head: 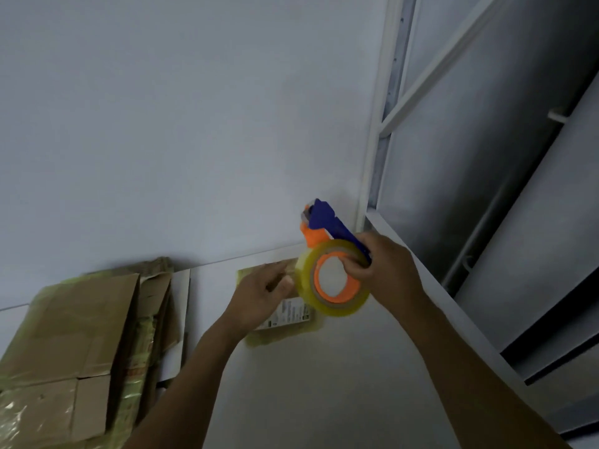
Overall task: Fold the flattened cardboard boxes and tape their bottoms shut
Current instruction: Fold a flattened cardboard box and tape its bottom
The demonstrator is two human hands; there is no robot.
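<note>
Right hand (379,264): fingers curled round the tape dispenser (324,222) at its blue handle and the tape roll (337,306), held raised above the table (324,384).
Left hand (262,296): fingers loosely bent, thumb at the roll's edge; a pinch on the tape end cannot be confirmed.
Labelled cardboard box (282,332): flat on the table, under both hands, tape-covered.
Flattened cardboard boxes (81,335): stacked at the left, against the wall.
Hazard 1: a free tape end may fall back onto the roll or fold on itself if released.
Hazard 2: a slack pull would likely wrinkle the strip and miss the seam.
</note>
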